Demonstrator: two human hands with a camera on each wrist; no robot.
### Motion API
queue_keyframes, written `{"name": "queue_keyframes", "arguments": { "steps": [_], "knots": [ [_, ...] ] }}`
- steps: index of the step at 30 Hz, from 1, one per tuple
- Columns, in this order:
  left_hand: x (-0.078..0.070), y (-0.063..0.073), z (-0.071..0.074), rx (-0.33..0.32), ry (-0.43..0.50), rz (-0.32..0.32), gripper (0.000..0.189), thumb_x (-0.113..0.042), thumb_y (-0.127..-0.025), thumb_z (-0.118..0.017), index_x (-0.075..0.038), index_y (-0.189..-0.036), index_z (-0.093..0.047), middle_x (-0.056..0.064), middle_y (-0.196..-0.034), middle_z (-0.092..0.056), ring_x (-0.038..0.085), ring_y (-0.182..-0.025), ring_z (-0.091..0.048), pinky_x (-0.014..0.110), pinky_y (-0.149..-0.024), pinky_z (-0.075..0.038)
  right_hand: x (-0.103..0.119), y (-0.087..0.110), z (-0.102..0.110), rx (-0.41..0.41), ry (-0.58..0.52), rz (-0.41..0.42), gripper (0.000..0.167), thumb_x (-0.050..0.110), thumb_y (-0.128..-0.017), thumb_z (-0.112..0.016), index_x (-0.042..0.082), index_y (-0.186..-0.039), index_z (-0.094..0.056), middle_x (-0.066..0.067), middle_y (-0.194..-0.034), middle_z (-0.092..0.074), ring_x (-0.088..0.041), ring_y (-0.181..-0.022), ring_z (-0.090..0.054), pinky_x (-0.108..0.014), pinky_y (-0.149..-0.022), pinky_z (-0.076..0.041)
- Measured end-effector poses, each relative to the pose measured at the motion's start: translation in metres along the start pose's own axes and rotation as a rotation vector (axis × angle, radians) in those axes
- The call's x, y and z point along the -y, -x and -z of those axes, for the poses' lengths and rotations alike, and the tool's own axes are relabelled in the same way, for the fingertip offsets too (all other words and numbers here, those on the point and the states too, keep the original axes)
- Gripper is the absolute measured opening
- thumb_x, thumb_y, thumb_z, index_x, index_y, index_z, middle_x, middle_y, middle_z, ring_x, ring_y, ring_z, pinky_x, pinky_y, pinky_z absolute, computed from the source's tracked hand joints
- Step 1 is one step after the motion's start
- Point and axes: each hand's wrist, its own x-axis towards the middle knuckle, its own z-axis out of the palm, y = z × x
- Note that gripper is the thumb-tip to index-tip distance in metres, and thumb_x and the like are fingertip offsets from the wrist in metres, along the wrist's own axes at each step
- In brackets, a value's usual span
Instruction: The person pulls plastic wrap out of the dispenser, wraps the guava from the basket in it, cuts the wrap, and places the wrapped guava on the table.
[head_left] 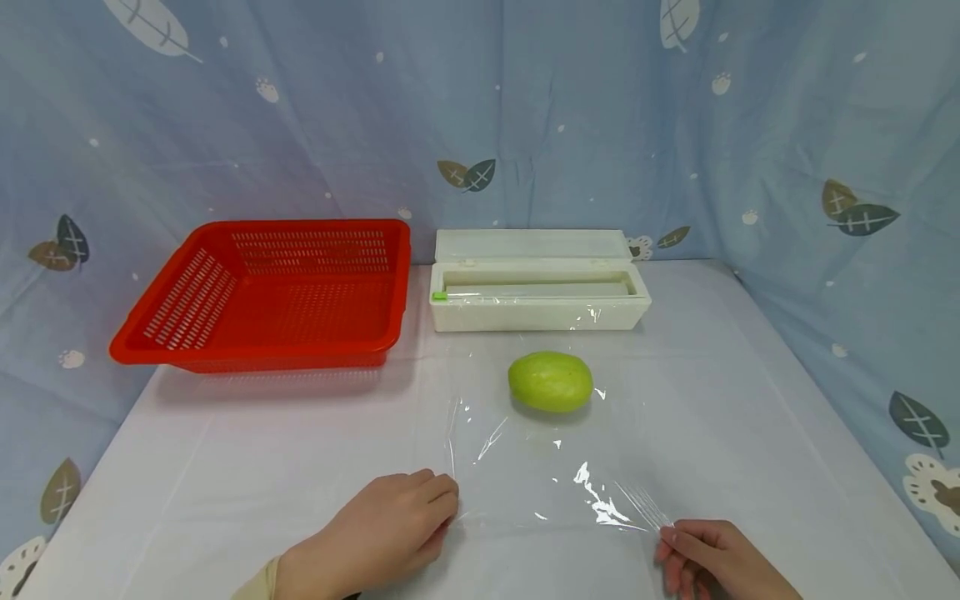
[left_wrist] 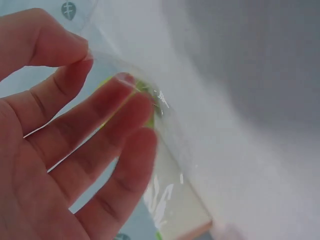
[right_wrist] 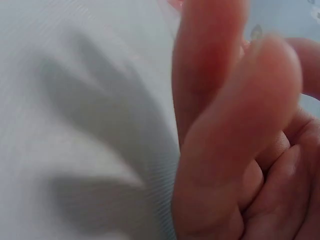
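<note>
A sheet of clear plastic wrap [head_left: 525, 492] stretches from the white dispenser box [head_left: 540, 315] toward the near side of the table, with shiny creases across it. My left hand [head_left: 393, 529] pinches its near left corner between thumb and index finger; in the left wrist view the other fingers [left_wrist: 105, 107] spread out behind the film. At the near right corner, my right hand [head_left: 716, 558] pinches the gathered wrap. A smooth green oval fruit [head_left: 551, 381], mango-like, sits between the hands and the box, within the wrap's outline. The right wrist view shows mostly curled fingers [right_wrist: 235, 120], hiding the pinch.
The box's lid [head_left: 532, 244] is raised, showing the roll [head_left: 536, 290] inside, and a green slider [head_left: 439, 296] sits at its left end. A red plastic basket [head_left: 258, 354] stands at the back left. Behind the white-covered table [head_left: 247, 475] hangs a blue leaf-patterned curtain [head_left: 585, 100].
</note>
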Motion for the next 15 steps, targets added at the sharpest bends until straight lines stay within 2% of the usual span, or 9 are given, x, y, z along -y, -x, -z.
{"name": "queue_keyframes", "arguments": {
  "steps": [8,11,15],
  "knots": [
    [0.007,-0.005,0.017,-0.109,0.032,-0.084,0.016,-0.012,-0.07,-0.065,-0.018,-0.079,-0.053,-0.009,-0.093,-0.05,0.006,-0.081,-0.044,0.016,-0.066,-0.042,0.013,0.001,0.001,-0.092,0.064,-0.047,0.042,0.026,-0.096,-0.038,-0.012,-0.091,-0.055,-0.013,-0.071,-0.061,-0.023,-0.056,-0.059,-0.033,-0.048,-0.047],
    [0.011,-0.008,0.022,-0.116,0.056,-0.079,0.017,-0.012,-0.071,-0.065,-0.019,-0.079,-0.052,-0.009,-0.097,-0.051,0.006,-0.089,-0.046,0.018,-0.07,-0.043,0.02,0.002,0.003,-0.098,0.039,-0.03,0.043,0.024,-0.097,-0.037,-0.016,-0.092,-0.052,-0.012,-0.073,-0.062,-0.022,-0.056,-0.059,-0.033,-0.048,-0.047],
    [0.015,-0.012,0.03,-0.126,0.104,-0.029,0.015,-0.012,-0.072,-0.062,-0.021,-0.078,-0.051,-0.011,-0.103,-0.052,0.003,-0.095,-0.046,0.018,-0.072,-0.044,0.029,0.003,0.005,-0.123,0.021,-0.017,0.041,0.023,-0.097,-0.037,-0.015,-0.092,-0.052,-0.011,-0.073,-0.062,-0.019,-0.056,-0.057,-0.032,-0.051,-0.047]
  ]
}}
